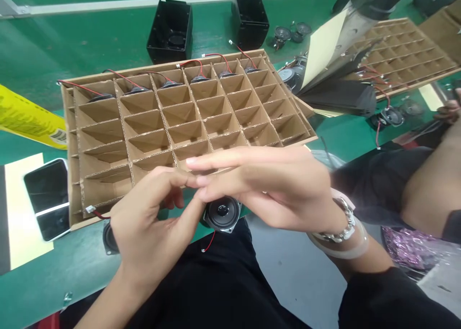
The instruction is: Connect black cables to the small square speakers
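Note:
My left hand (154, 218) is closed, thumb and index finger pinched together. Its fingertips meet those of my right hand (277, 182), whose thumb presses there while another finger stretches out over the carton. Whatever lies between the fingertips is too small or hidden to make out. Just below them is a small round speaker (222, 213) with a square metal frame and a thin red wire, at the table's near edge. A second speaker (110, 237) is partly covered by my left hand, its white plug showing.
A cardboard divider carton (183, 122) has speakers with red wires along its back row. Behind stand two black speaker boxes (171, 29), (250, 17). A phone (46, 194) and a yellow container (32, 120) are left. At right are a second carton (403, 55) and another person's arm (432, 175).

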A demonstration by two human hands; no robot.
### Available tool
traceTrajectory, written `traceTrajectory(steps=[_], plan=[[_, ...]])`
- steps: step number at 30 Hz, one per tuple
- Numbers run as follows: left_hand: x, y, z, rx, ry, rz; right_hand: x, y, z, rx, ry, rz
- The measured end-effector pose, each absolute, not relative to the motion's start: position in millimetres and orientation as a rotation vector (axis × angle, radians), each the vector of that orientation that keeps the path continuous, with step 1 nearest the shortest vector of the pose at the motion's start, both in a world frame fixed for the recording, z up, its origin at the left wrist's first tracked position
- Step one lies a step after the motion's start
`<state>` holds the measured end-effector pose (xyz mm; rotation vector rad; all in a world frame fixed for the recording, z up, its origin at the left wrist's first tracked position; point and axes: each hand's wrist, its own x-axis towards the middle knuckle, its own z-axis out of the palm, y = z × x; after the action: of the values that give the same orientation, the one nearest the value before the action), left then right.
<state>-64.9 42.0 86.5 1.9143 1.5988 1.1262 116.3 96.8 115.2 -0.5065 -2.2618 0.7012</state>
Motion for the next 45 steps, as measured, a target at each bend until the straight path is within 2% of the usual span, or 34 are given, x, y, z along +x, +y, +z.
traceTrajectory(steps=[7, 11, 18, 25, 28, 34, 39, 45], plan=[[-67, 44, 87, 1.931, 1.554, 1.131, 119, 94, 116, -0.524, -2.096, 0.929], [-65, 42, 87, 1.738, 1.589, 1.121, 120, 90, 105, -0.666, -1.896, 0.845], [-63, 40, 89, 1.601, 1.536, 1.081, 106, 90, 78, -0.595, -1.782, 0.845], [-71, 23, 77, 0.940, 1.239, 0.988, 109, 90, 84, -0.373, -1.689, 0.897], [-76, 7, 64, 1.074, 1.402, 0.929, 114, 87, 83, -0.397, -1.688, 0.925], [-79, 7, 32, 1.734, 1.389, 0.371, 109, 88, 83, -0.384, -1.732, 0.921], [-77, 32, 24, 1.625, 1.175, 0.325, 103, 94, 93, -0.374, -1.755, 0.924], [-80, 35, 18, 1.476, 1.081, 0.449, 109, 102, 105, -0.416, -1.914, 0.868]])
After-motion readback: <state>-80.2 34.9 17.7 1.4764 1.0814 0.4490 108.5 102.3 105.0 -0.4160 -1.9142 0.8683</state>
